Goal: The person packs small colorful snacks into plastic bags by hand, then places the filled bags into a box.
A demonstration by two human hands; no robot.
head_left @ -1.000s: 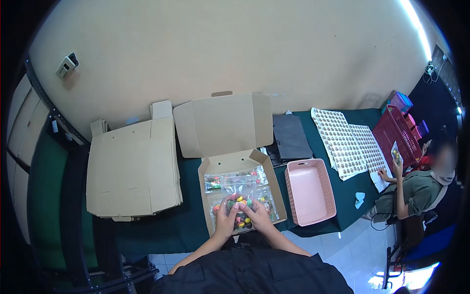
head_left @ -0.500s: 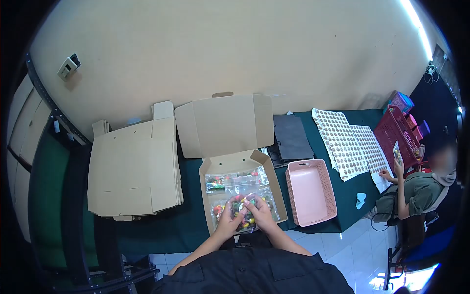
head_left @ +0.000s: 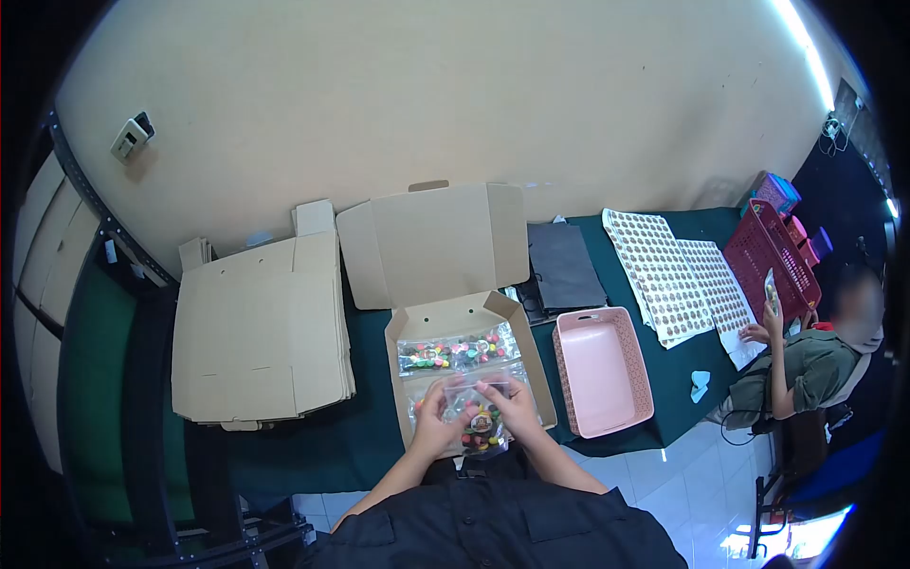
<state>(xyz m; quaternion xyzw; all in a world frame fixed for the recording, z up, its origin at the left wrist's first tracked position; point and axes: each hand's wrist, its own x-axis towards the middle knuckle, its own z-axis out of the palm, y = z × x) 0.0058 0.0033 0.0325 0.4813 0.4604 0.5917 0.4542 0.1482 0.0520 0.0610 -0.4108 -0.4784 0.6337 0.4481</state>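
Between my hands is a clear bag of colourful candies (head_left: 482, 431) with a round label, its top edge up. My left hand (head_left: 437, 419) pinches the bag's left side, and my right hand (head_left: 513, 410) pinches it near the top right. Both are above the front part of an open cardboard box (head_left: 403, 323). Inside the box, two more candy bags (head_left: 427, 354) lie side by side along the back. What lies under my hands in the box is mostly hidden.
Flattened cardboard boxes (head_left: 256, 332) are stacked at the left. Right of the open box stand a pink basket (head_left: 604, 370) and black bags (head_left: 566, 266). Farther right are sticker sheets (head_left: 659, 275), a red basket (head_left: 770, 254) and a seated person (head_left: 806, 370) holding a small packet.
The candy bag in my hands has been turned so its label and top edge show. My hands have shifted slightly, and the bags at the back of the box are more visible.
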